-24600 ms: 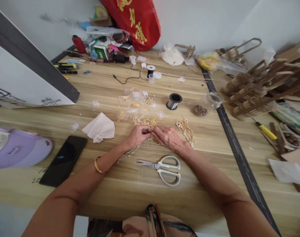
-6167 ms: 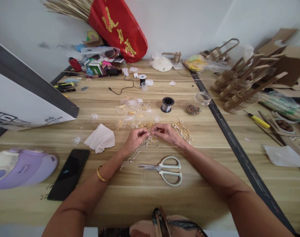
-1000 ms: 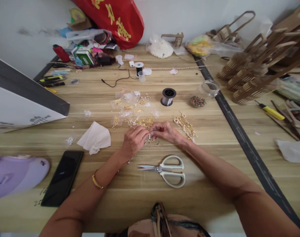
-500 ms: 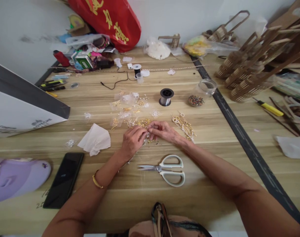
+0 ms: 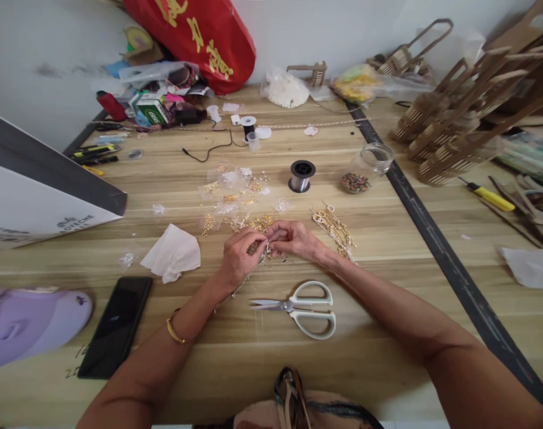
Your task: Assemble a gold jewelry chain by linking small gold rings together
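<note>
The left hand (image 5: 242, 253) and right hand (image 5: 296, 240) meet, both pinching the upper end of a silver chain (image 5: 238, 289) that trails over the surface (image 5: 200, 366). Gold pieces (image 5: 263, 223) lie just beyond; scissors (image 5: 290, 305) rest near the chain.

Pale walls (image 5: 325, 30) stand behind a wood-grained bench (image 5: 387, 238) crossed by a dark strip (image 5: 420, 208); grey smudges (image 5: 47, 70) mark the left wall, light is soft, and whitish floor (image 5: 400, 425) perhaps shows below.

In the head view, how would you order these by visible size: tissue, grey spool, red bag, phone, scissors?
1. Red bag (visible part)
2. Phone
3. Scissors and tissue: too alike to rank
4. Grey spool
</note>
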Demonstrator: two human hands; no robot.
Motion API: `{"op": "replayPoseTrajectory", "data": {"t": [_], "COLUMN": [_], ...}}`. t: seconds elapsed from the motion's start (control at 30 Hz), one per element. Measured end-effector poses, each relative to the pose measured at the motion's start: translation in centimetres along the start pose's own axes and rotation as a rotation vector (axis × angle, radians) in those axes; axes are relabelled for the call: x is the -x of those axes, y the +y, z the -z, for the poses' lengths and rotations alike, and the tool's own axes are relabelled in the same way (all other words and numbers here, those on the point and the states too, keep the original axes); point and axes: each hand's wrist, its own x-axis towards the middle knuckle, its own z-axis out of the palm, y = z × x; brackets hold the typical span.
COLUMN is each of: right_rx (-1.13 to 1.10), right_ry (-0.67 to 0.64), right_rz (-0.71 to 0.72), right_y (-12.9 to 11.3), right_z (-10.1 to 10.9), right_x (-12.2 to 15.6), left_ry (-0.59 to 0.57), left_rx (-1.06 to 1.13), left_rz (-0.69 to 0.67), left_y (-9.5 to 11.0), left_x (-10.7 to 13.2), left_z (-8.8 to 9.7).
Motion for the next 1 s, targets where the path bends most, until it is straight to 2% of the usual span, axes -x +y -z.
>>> {"op": "replayPoseTrajectory", "data": {"t": [0.53,1.0], "right_rx": [-0.052,-0.038], "right_ry": [0.004,0.061], "right_rz": [-0.028,0.033], "right_y": [-0.35,0.43], "right_z": [-0.09,-0.48], "right_x": [0.03,-0.10], "left_ry": [0.015,0.011], "left_rx": [-0.077,-0.153], "left_rz": [-0.020,-0.111], "left_y": [-0.36,-0.51], "left_x": [0.13,0.25], "left_z": [-0.14,-0.07]}}
